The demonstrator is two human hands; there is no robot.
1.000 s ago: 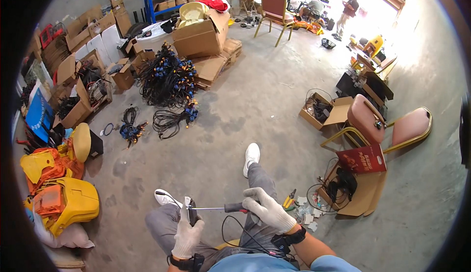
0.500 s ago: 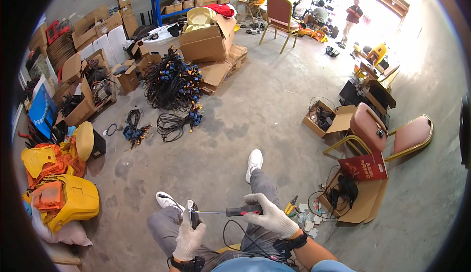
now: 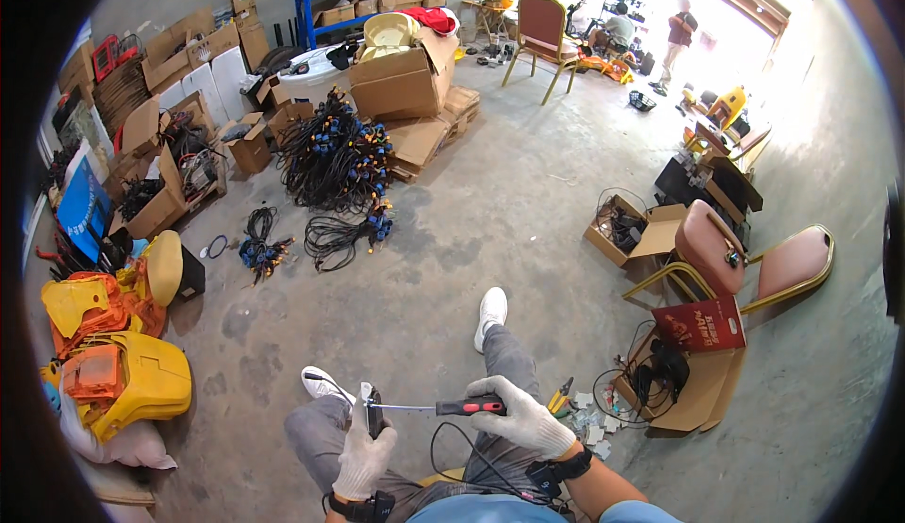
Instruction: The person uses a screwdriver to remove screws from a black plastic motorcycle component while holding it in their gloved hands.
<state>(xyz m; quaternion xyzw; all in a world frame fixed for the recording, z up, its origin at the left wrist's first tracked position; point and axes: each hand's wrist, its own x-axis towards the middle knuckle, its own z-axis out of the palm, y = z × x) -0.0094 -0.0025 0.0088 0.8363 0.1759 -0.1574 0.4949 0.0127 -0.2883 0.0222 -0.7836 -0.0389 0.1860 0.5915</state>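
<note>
One gloved left hand [image 3: 364,454] grips a small dark part [image 3: 375,415] between the legs [image 3: 316,431]; the right hand [image 3: 524,416] holds a screwdriver [image 3: 464,407], tip at it — seemingly screw work, next calling for steady alignment.

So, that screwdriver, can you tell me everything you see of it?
The screwdriver has a dark handle with red patches, seemingly plastic or rubber, and a long, thin, shiny shaft that looks like metal. It runs nearly level across the picture, shaft pointing left. The gloved right hand holds the handle's rear end; the tip meets, or nearly meets, a small dark piece in the left hand. The tip's shape can't be made out.
</note>
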